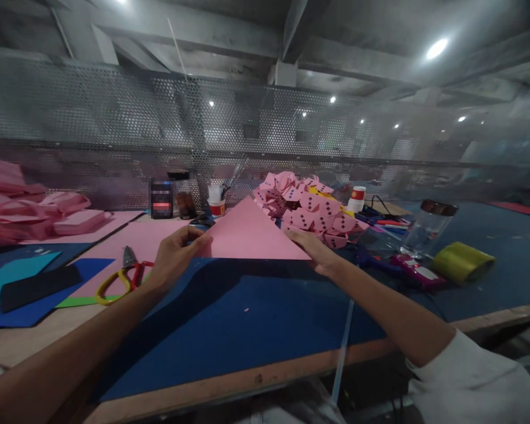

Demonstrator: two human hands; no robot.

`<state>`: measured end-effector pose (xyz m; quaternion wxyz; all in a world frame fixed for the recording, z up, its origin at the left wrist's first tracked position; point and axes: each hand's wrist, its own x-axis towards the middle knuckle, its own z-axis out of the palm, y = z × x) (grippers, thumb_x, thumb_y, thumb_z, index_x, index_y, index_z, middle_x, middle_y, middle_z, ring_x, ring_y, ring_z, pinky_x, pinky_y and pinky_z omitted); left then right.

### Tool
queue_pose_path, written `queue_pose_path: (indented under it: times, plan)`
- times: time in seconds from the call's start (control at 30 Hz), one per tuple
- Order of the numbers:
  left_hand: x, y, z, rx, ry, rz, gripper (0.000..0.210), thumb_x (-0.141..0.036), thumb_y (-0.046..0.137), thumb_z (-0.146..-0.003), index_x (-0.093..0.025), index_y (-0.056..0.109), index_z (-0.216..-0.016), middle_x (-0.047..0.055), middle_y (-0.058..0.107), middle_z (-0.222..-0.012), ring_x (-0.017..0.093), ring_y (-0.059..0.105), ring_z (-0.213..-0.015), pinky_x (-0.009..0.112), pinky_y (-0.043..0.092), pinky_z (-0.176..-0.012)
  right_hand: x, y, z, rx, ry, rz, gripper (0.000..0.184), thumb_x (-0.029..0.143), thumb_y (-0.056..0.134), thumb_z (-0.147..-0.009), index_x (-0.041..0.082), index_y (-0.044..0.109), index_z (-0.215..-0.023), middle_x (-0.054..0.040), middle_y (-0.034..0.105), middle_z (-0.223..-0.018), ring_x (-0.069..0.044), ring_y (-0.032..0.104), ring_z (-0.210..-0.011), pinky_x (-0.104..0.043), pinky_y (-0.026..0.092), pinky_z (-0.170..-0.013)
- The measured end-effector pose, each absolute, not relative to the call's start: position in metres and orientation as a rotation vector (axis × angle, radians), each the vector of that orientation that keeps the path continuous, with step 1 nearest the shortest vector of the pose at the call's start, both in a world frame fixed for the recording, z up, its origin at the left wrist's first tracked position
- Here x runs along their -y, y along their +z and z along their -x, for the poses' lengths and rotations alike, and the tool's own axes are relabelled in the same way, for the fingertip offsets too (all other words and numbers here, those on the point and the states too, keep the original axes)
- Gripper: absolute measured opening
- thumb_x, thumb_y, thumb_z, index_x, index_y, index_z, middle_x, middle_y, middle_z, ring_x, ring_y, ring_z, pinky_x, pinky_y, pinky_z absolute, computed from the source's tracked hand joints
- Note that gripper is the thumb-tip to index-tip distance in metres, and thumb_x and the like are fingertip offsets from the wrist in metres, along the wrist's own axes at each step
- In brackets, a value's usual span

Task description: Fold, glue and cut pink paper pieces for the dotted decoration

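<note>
A sheet of pink paper (251, 235), showing as a triangle with its point away from me, is held up over the blue table surface. My left hand (176, 253) pinches its left corner between thumb and fingers. At the right corner my right hand (311, 247) grips it, the fingers partly behind the sheet. Just beyond the right hand is a heap of folded pink paper pieces (322, 215) with dark dots. Scissors (126, 280) with yellow and red handles lie to the left of my left forearm.
At left are pink paper pieces (39, 203) and blue sheets (92, 274) with a black piece (39, 287) on top. A clear jar (428, 229), a yellow tape roll (463, 262) and a magenta tool (417, 271) are at right. Paper cups (216, 200) stand before the mesh screen (247, 126).
</note>
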<state>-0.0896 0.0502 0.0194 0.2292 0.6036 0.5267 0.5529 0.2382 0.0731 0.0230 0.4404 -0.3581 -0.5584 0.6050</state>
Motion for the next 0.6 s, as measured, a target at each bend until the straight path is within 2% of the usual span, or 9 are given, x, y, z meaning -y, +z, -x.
queue_pose_path:
  times: [0.13,0.23,0.3,0.47,0.6]
  plan:
    - [-0.0529,0.0201,0.0910,-1.461,1.537,-1.655,0.034,-0.053,0.079,-0.077,-0.021,0.072,-0.086,0.004,0.073,-0.086,0.021,0.066,-0.078,0.029,0.049,-0.065,-0.0739,0.0222,-0.2379,1.396,1.466,0.860,0.035,0.054,0.078,-0.083,0.021,0.075,-0.090,-0.0074,0.078,-0.104,-0.022,0.069,-0.089,-0.032,0.055,-0.076]
    - [-0.0534,0.0209,0.0914,-1.479,1.539,-1.641,0.034,-0.053,0.079,-0.076,-0.021,0.072,-0.086,0.003,0.073,-0.083,0.021,0.065,-0.076,0.029,0.047,-0.063,-0.0738,0.0225,-0.2372,1.424,1.365,0.860,0.036,0.053,0.075,-0.086,0.023,0.074,-0.105,-0.0061,0.076,-0.115,-0.022,0.069,-0.102,-0.033,0.055,-0.086]
    - [-0.0527,0.0216,0.0912,-1.486,1.536,-1.630,0.035,-0.053,0.079,-0.076,-0.021,0.072,-0.087,0.003,0.074,-0.082,0.021,0.065,-0.075,0.029,0.047,-0.062,-0.0735,0.0232,-0.2369,1.420,1.307,0.887,0.038,0.055,0.071,-0.089,0.025,0.072,-0.111,-0.0058,0.074,-0.120,-0.022,0.067,-0.108,-0.032,0.056,-0.084]
    - [-0.0512,0.0236,0.0912,-1.497,1.544,-1.602,0.037,-0.053,0.079,-0.075,-0.019,0.072,-0.088,0.006,0.076,-0.086,0.023,0.066,-0.076,0.030,0.048,-0.061,-0.0734,0.0239,-0.2368,1.382,1.384,0.919,0.049,0.068,0.061,-0.092,0.021,0.074,-0.095,-0.0102,0.074,-0.111,-0.023,0.068,-0.100,-0.031,0.059,-0.072]
    - [-0.0521,0.0239,0.0939,-1.494,1.558,-1.577,0.035,-0.053,0.080,-0.075,-0.021,0.073,-0.089,0.003,0.075,-0.084,0.020,0.065,-0.073,0.029,0.046,-0.061,-0.0750,0.0222,-0.2380,1.396,1.393,0.878,0.056,0.074,0.060,-0.090,0.020,0.073,-0.089,-0.0113,0.075,-0.099,-0.023,0.069,-0.090,-0.034,0.059,-0.072]
